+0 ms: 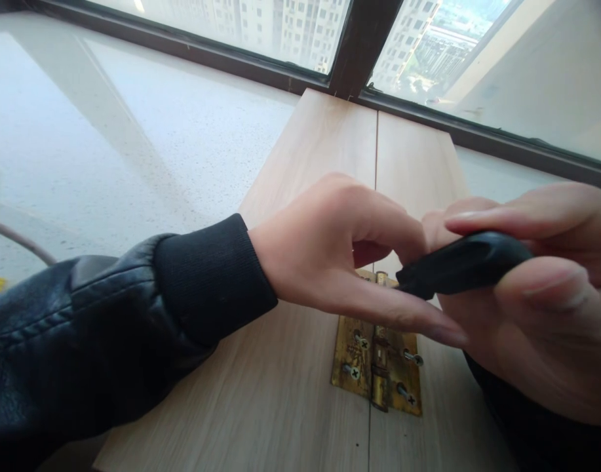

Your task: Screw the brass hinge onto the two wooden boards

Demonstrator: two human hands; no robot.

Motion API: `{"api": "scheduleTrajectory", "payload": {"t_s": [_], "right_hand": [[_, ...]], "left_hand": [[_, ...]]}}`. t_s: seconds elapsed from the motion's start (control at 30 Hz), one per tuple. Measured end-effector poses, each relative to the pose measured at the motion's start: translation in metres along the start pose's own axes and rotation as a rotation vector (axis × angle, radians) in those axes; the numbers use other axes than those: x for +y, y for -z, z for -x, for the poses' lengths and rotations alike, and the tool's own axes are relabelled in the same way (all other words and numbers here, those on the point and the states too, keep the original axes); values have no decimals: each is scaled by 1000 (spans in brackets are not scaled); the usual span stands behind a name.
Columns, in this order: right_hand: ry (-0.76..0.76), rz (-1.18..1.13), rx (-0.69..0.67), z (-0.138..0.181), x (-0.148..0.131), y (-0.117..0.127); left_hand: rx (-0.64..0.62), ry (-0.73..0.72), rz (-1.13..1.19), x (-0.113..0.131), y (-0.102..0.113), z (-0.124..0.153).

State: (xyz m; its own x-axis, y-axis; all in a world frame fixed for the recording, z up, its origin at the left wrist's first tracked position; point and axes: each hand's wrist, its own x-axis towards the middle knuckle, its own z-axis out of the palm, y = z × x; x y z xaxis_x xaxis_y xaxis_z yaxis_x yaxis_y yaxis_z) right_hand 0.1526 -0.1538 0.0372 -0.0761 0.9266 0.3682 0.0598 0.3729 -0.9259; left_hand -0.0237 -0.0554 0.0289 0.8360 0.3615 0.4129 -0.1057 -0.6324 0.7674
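Note:
A brass hinge (376, 367) joins two light wooden boards (300, 387) and carries several cross-head screws, some standing proud. My right hand (550, 308) is closed round a black tool handle (465, 265) held just above the hinge's upper part. My left hand (339, 255), in a black leather sleeve, reaches in from the left. Its fingers curl and pinch at the front end of the handle, with one finger stretched across over the hinge. What the left fingertips hold is hidden. The tool's tip is out of sight behind the hands.
The boards lie on a pale speckled stone sill (133, 144) that runs to a dark window frame (359, 39) at the back. City buildings show through the glass. A thin cable (15, 239) curves at the far left.

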Motion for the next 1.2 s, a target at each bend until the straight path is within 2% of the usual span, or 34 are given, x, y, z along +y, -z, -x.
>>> {"api": "scheduleTrajectory", "payload": {"t_s": [0.17,0.37,0.5,0.67,0.87,0.93,0.97,1.07,1.2], "right_hand": [[-38,111,20,-1,1,4],[-4,56,-106,0,2,9],[16,22,-109,1,-4,7],[10,16,-24,0,1,1],[169,44,-181,-4,13,17],[128,114,-123,-3,11,18],[82,141,-52,-2,9,16],[52,69,63,-3,5,6],[79,-18,81,-9,5,3]], "left_hand": [[126,28,-129,4,-5,2],[-16,36,-99,8,0,-1],[-74,-26,33,6,0,0],[-52,53,94,5,-2,2],[-80,-32,134,-1,-1,-1],[-43,-11,108,0,-2,-1],[-23,-5,91,0,-2,0],[14,2,46,3,-2,0],[-47,50,87,4,1,-1]]}}
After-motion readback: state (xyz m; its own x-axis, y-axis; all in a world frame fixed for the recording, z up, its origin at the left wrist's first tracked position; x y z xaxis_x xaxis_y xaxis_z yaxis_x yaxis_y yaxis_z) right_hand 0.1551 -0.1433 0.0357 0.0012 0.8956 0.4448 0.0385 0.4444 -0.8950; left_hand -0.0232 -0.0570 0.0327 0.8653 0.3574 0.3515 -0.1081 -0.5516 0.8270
